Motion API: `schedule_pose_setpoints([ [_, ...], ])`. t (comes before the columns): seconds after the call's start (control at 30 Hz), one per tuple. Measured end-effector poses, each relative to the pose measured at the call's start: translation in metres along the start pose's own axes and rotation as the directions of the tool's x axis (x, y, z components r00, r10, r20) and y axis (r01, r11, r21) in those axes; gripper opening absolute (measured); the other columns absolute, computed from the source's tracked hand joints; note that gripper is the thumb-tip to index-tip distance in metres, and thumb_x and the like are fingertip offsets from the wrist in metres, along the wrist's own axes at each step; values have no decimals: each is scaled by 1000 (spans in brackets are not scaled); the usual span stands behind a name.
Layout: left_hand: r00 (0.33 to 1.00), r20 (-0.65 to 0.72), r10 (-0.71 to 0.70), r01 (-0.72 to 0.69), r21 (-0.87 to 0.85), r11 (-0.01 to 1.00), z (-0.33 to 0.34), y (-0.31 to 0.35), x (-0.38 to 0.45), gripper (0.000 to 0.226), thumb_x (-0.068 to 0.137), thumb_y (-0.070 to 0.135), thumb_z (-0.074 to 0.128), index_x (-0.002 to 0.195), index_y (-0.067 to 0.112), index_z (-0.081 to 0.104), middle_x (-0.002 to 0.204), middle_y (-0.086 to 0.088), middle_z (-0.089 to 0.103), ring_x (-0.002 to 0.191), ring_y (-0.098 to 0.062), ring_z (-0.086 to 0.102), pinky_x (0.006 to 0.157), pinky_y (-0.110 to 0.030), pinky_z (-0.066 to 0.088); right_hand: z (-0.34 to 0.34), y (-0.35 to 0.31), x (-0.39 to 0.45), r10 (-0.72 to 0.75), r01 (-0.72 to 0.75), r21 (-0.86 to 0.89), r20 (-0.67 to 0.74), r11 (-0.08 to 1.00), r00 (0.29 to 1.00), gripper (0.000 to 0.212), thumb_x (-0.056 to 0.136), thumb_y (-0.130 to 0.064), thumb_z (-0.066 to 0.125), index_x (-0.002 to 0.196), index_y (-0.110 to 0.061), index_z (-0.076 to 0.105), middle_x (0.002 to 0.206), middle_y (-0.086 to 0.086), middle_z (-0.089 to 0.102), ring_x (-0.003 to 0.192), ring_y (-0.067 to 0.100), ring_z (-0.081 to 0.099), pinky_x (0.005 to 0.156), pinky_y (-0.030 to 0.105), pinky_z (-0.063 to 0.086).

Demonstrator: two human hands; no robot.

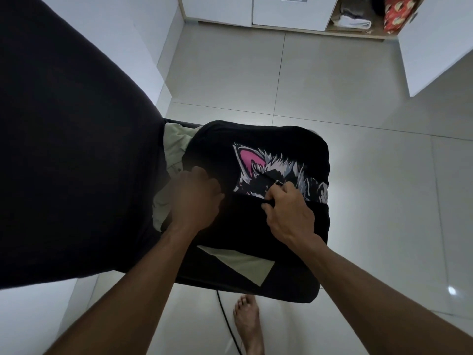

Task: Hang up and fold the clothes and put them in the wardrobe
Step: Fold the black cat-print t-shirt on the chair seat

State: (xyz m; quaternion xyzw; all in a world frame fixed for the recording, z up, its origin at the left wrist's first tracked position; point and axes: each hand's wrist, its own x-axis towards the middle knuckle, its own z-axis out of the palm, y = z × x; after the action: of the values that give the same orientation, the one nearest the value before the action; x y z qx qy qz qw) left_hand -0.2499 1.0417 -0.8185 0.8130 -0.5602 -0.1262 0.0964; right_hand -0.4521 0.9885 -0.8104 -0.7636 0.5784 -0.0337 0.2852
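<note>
right hand [288, 211] pinching black T-shirt [268, 155] fold | left hand [194, 198] gripping the T-shirt's left side, blurred

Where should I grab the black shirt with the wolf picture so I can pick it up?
Probably along the folded edge of the black shirt that crosses below the picture, coming from the near side. It forms a raised ridge there; the right hand already pinches it and the left hand grips its other end. Two spread grips should keep the fold.

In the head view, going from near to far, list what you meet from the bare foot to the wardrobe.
Bare foot → right hand pinching the black T-shirt on the chair → tiled floor → open wardrobe with folded clothes.
</note>
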Motion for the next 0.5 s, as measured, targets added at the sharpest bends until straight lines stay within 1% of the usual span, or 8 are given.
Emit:
schedule_pose_setpoints([
  [0.07, 997, 58, -45, 43, 27, 999, 0, -1, 1, 18, 86, 44, 69, 99, 31, 71, 116, 7, 44, 114, -17, 37, 101, -36, 28, -1, 1, 2, -16, 15, -25, -13, 1000, 1000, 14, 95, -34, 63, 102, -22, 61, 103, -7, 46, 102, 14, 48, 66, 28, 41],
  [0.13, 993, 96, -73, 69, 43, 997, -1, 2, 3, 23, 83, 40, 69, 103, 29, 68, 117, 6, 45, 115, -17, 38, 105, -37, 27, -1, -1, 2, -64, 65, -111, 8, 992, 998, 17, 92, -34, 64, 107, -25, 61, 105, -6, 47, 102, 15, 46, 70, 28, 43],
  [0.17, 993, 100, -58, 53, 53, 997, -2, 5, 5, 30, 80, 36, 68, 108, 27, 64, 118, 5, 47, 115, -18, 41, 107, -38, 28, -2, -2, 3, -88, 90, -134, 23, 987, 996, 21, 90, -33, 64, 109, -26, 61, 106, -6, 48, 103, 15, 46, 74, 29, 45],
  [0.23, 998, 69, 11, -13, 32, 999, -6, 15, 11, 43, 77, 32, 64, 119, 24, 60, 121, 1, 50, 115, -21, 45, 106, -41, 33, -9, -5, 9, -100, 99, -82, 0, 992, 995, 26, 87, -33, 63, 112, -25, 60, 107, -5, 48, 103, 16, 47, 82, 33, 49],
  [0.3, 991, 57, 119, -121, 21, 992, -12, 29, 24, 45, 85, 35, 60, 128, 25, 57, 128, 0, 51, 121, -23, 46, 109, -44, 34, -22, -3, 22, -55, 56, 5, -68, 998, 996, 28, 90, -32, 60, 116, -24, 62, 113, -3, 51, 108, 16, 48, 88, 36, 50],
  [0.33, 981, 90, 173, -177, 37, 983, -14, 36, 32, 44, 90, 39, 56, 132, 27, 54, 136, -1, 49, 128, -24, 43, 113, -45, 31, -28, 0, 29, -31, 32, 15, -77, 999, 997, 30, 94, -31, 56, 122, -24, 61, 121, -3, 51, 114, 18, 47, 91, 37, 49],
  [0.4, 948, 217, 234, -254, 71, 964, -14, 47, 46, 46, 99, 46, 42, 144, 34, 43, 154, 0, 36, 144, -24, 27, 122, -48, 18, -36, 10, 42, -7, 6, -22, -28, 1000, 1000, 37, 101, -31, 47, 136, -27, 55, 142, -2, 46, 131, 19, 40, 100, 40, 45],
  [0.5, 899, 393, 194, -257, 113, 960, -8, 59, 71, 52, 103, 54, 25, 154, 42, 22, 165, 4, 13, 152, -22, 4, 123, -53, 1, -47, 31, 66, 11, -8, -37, 91, 999, 996, 43, 106, -31, 38, 149, -30, 42, 156, -5, 34, 145, 18, 26, 111, 44, 39],
])
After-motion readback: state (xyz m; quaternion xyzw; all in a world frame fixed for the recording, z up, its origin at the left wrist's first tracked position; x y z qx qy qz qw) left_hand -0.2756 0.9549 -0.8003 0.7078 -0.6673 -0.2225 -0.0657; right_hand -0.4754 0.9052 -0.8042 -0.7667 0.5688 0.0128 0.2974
